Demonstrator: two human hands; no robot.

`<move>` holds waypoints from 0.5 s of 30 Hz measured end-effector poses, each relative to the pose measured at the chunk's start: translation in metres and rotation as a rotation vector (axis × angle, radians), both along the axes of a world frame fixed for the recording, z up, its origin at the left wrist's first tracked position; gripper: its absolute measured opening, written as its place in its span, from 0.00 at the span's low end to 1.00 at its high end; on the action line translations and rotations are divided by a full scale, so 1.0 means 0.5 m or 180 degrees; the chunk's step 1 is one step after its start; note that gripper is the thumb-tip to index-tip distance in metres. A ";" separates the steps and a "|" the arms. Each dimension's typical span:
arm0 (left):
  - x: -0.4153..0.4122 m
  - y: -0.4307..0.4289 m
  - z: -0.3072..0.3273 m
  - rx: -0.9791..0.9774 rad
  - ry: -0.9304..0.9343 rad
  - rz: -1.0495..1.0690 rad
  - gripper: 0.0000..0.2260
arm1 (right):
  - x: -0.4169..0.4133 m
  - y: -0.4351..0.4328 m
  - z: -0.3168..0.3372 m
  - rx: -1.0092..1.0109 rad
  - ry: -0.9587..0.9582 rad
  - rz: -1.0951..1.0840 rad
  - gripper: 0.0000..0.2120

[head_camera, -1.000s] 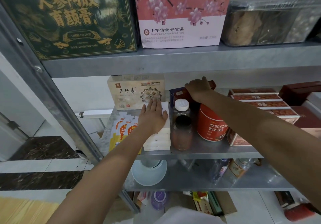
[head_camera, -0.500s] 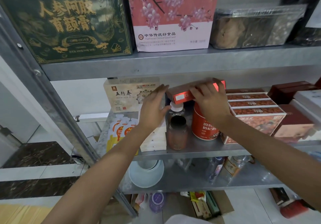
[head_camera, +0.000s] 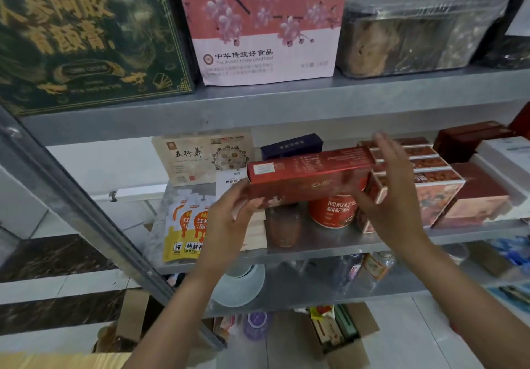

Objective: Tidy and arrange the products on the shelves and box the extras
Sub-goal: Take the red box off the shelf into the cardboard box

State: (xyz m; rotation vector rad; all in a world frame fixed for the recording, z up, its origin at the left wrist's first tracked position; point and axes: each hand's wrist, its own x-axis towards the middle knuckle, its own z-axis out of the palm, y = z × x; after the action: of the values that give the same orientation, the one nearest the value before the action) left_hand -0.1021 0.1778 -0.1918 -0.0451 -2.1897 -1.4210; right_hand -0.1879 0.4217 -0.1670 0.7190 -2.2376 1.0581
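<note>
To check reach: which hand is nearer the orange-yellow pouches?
Left. The left hand is beside the pouches, gripping the red box; the right hand is farther right, at the box's other end.

Grey metal shelf (head_camera: 344,244) in front of me: beige box (head_camera: 200,156) back left, orange-yellow pouches (head_camera: 186,225) flat before it, brownish jar (head_camera: 284,226) and red tub (head_camera: 332,211) mid-front, stacked red boxes (head_camera: 436,194) right. Upper shelf (head_camera: 258,105): green box (head_camera: 86,39), pink blossom box (head_camera: 258,24), clear-wrapped pack (head_camera: 415,33).
</note>
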 end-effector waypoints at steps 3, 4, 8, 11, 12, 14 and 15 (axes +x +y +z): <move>0.010 -0.006 0.003 0.0466 -0.0375 -0.0223 0.11 | 0.005 0.022 0.007 -0.0957 -0.1727 0.0989 0.31; 0.014 -0.006 0.001 0.0609 -0.0447 -0.0254 0.10 | 0.006 0.028 0.003 -0.1278 -0.2213 0.1253 0.28; 0.019 0.001 -0.001 0.0713 -0.0644 -0.0317 0.22 | 0.015 0.027 -0.028 -0.1775 -0.2989 0.1130 0.26; 0.019 0.009 0.002 0.0731 -0.0721 -0.0199 0.17 | 0.023 0.015 -0.029 -0.1800 -0.3251 0.0992 0.27; 0.020 0.010 0.002 0.0824 -0.0723 -0.0175 0.16 | 0.024 0.015 -0.027 -0.1724 -0.3295 0.1008 0.27; 0.021 0.009 -0.001 0.0954 -0.0763 -0.0106 0.16 | 0.032 0.013 -0.023 -0.1615 -0.3418 0.1201 0.29; 0.020 0.010 -0.001 0.0976 -0.0779 -0.0060 0.16 | 0.036 0.012 -0.020 -0.1662 -0.3490 0.1339 0.29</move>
State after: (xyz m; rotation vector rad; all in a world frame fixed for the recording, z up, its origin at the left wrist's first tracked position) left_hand -0.0921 0.1827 -0.1921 0.2289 -2.1341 -1.8403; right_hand -0.1701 0.4277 -0.1773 0.3982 -2.4219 2.6011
